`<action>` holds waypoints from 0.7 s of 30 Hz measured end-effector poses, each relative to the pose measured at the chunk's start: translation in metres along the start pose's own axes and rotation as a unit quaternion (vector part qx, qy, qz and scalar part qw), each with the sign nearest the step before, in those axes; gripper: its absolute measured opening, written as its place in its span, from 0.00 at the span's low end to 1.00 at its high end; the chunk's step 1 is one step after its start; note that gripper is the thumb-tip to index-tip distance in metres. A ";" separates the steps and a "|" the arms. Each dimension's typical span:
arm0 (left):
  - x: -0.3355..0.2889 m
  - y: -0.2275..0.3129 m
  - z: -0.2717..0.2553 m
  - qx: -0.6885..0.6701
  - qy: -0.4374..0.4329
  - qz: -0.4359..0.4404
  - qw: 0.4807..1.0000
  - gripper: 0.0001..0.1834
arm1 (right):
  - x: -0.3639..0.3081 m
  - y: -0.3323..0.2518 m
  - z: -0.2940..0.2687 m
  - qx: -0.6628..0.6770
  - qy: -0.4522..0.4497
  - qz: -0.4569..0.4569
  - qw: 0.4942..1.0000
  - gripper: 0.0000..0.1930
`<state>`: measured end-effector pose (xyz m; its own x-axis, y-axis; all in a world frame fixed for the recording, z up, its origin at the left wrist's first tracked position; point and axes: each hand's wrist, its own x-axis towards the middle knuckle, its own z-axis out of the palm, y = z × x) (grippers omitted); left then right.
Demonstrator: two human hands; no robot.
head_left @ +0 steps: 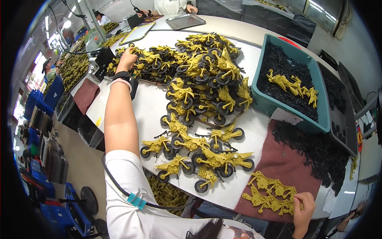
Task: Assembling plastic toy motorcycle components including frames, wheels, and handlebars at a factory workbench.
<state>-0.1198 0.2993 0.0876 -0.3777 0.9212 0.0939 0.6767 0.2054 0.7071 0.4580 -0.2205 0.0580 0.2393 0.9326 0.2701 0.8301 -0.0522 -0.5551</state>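
My left hand [126, 60] reaches forward to the far left end of a big heap of yellow toy motorcycles [207, 59] with black wheels. Its fingers are closed around a toy motorcycle there, mostly hidden by the hand. At the lower right, my right hand [304, 211] pinches the right end of the yellow motorcycle body pieces [268, 201], which lie in two rows on a maroon cloth [274, 159]. Several toy motorcycles with wheels [215, 157] stand or lie loosely on the white table in front of me.
A teal bin [292, 119] at the right holds small black parts, with yellow pieces on top. More black parts [314, 149] spill over the cloth. A dark tray [346, 135] stands beyond the bin. A metal tray [185, 22] lies across the table near another person [171, 6].
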 end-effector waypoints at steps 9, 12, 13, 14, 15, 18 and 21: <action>0.012 -0.002 0.036 0.011 -0.024 -0.040 0.999 0.41 | 0.004 -0.011 -0.011 -0.041 -0.052 0.000 0.998 0.04; 0.024 -0.014 0.035 0.070 -0.006 -0.028 0.997 0.39 | 0.005 -0.015 -0.010 -0.057 -0.063 0.002 0.996 0.03; 0.027 -0.018 0.036 0.069 -0.006 -0.029 0.997 0.39 | 0.005 -0.014 -0.010 -0.057 -0.064 0.001 0.996 0.03; 0.025 -0.016 0.037 0.052 -0.004 -0.028 0.998 0.38 | 0.006 -0.014 -0.009 -0.055 -0.063 -0.005 0.996 0.03; 0.022 -0.015 0.037 0.036 -0.002 -0.026 0.999 0.38 | 0.007 -0.014 -0.009 -0.052 -0.064 -0.011 0.997 0.03; 0.015 -0.016 0.035 0.060 0.021 -0.021 0.998 0.36 | 0.010 -0.015 -0.007 -0.051 -0.066 -0.019 0.996 0.03; 0.014 -0.018 0.027 0.122 0.055 -0.012 0.991 0.34 | 0.012 -0.017 -0.007 -0.050 -0.069 -0.023 0.996 0.03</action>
<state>-0.1205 0.3175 0.0570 -0.4534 0.8759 0.1648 0.7941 0.3130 0.5210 0.4498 -0.2112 0.0759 0.1346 0.9747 0.1783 0.8860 -0.0378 -0.4621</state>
